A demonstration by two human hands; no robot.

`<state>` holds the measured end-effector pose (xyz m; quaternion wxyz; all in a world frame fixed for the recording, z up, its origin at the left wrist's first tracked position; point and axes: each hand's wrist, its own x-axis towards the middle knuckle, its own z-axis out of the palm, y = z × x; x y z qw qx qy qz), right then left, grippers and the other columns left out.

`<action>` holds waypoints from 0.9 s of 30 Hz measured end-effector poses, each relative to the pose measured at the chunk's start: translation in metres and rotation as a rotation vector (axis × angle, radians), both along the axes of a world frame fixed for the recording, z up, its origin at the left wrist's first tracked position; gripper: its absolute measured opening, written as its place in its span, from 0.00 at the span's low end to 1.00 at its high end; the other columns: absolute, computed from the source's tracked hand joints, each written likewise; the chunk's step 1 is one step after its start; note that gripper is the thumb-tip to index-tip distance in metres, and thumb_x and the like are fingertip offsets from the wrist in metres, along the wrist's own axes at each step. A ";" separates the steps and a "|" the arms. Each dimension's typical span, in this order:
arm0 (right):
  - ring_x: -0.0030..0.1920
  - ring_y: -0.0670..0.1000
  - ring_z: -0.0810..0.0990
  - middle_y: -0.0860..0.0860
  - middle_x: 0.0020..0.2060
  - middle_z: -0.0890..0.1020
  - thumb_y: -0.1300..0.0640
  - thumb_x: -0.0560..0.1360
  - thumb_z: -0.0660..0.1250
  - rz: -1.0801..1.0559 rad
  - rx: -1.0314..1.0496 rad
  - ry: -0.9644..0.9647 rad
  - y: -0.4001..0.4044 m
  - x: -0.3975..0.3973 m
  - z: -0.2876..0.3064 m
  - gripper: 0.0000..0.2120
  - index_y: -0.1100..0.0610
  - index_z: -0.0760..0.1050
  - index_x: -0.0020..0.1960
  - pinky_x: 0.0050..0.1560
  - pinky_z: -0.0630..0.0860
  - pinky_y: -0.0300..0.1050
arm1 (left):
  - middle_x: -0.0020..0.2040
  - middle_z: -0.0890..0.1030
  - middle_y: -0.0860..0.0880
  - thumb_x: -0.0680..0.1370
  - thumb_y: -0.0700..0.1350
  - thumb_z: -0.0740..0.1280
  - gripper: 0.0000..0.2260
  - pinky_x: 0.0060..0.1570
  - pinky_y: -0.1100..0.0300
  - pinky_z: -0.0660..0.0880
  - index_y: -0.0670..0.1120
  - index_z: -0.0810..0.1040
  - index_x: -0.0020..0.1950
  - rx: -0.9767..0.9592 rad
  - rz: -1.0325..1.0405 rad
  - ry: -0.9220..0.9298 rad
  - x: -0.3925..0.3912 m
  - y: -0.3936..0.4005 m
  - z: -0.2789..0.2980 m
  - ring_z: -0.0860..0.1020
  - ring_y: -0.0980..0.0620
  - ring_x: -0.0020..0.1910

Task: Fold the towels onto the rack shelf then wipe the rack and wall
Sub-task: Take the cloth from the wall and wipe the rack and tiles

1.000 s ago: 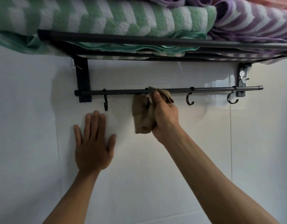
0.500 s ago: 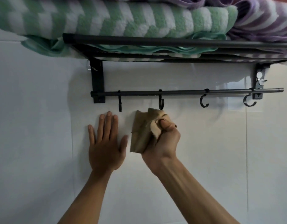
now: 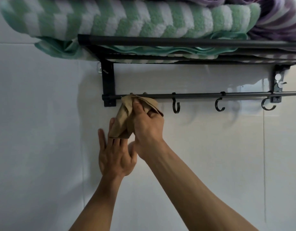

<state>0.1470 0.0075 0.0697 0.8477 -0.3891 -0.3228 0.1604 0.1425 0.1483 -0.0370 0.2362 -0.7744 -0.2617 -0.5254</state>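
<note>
In the middle of the frame, the right hand (image 3: 147, 124) grips a small brown cloth (image 3: 125, 117), with the thumb and fingers curled round it. The top of the cloth is up against the thin bar (image 3: 202, 95) of the black rack (image 3: 108, 84), near the bar's left end. The rest of the cloth hangs down. Just below, the left hand (image 3: 114, 157) lies flat on the white wall (image 3: 44, 130) with its fingers straight; the cloth covers some fingertips. Three hooks (image 3: 176, 106) hang from the bar to the right. At the top of the frame, a green and white towel (image 3: 127, 19) sits folded on the rack's shelf, with a purple towel (image 3: 277, 17) in the upper right.
</note>
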 end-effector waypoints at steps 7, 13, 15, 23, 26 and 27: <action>0.46 0.53 0.85 0.53 0.42 0.84 0.52 0.79 0.69 -0.129 0.100 0.150 -0.021 0.018 0.005 0.08 0.54 0.77 0.44 0.52 0.82 0.52 | 0.83 0.48 0.45 0.82 0.61 0.50 0.33 0.78 0.37 0.48 0.46 0.48 0.83 -0.015 -0.098 -0.080 -0.001 -0.006 0.002 0.48 0.45 0.82; 0.45 0.48 0.81 0.49 0.42 0.81 0.51 0.83 0.63 -0.099 0.069 0.066 -0.002 -0.004 0.006 0.07 0.50 0.75 0.46 0.45 0.78 0.42 | 0.82 0.57 0.42 0.81 0.60 0.54 0.33 0.78 0.38 0.43 0.44 0.58 0.81 0.001 -0.001 -0.016 0.000 0.001 0.001 0.51 0.43 0.82; 0.47 0.50 0.81 0.50 0.44 0.81 0.49 0.83 0.63 0.000 -0.016 0.039 0.003 -0.010 0.003 0.08 0.50 0.75 0.47 0.52 0.79 0.45 | 0.76 0.69 0.41 0.77 0.59 0.64 0.33 0.77 0.34 0.48 0.44 0.66 0.78 -0.003 0.051 0.053 0.003 0.006 -0.002 0.58 0.41 0.80; 0.48 0.56 0.83 0.54 0.44 0.82 0.50 0.84 0.61 -0.028 0.100 0.172 -0.016 0.016 0.011 0.11 0.56 0.77 0.50 0.60 0.80 0.61 | 0.83 0.48 0.45 0.82 0.60 0.49 0.33 0.78 0.38 0.45 0.45 0.48 0.83 -0.021 -0.092 -0.067 0.000 -0.004 0.002 0.47 0.45 0.82; 0.43 0.53 0.80 0.52 0.40 0.79 0.47 0.84 0.60 -0.054 0.095 0.182 -0.019 0.017 0.010 0.13 0.54 0.75 0.48 0.59 0.80 0.58 | 0.83 0.46 0.46 0.82 0.61 0.49 0.33 0.78 0.36 0.48 0.46 0.47 0.83 -0.027 -0.086 -0.060 0.001 -0.002 0.001 0.46 0.45 0.82; 0.45 0.53 0.80 0.52 0.42 0.80 0.46 0.84 0.59 -0.061 0.095 0.180 -0.016 0.015 0.010 0.13 0.54 0.75 0.50 0.60 0.80 0.59 | 0.83 0.47 0.46 0.83 0.61 0.47 0.32 0.78 0.36 0.48 0.46 0.47 0.83 -0.026 -0.088 -0.062 0.001 -0.002 0.001 0.47 0.45 0.82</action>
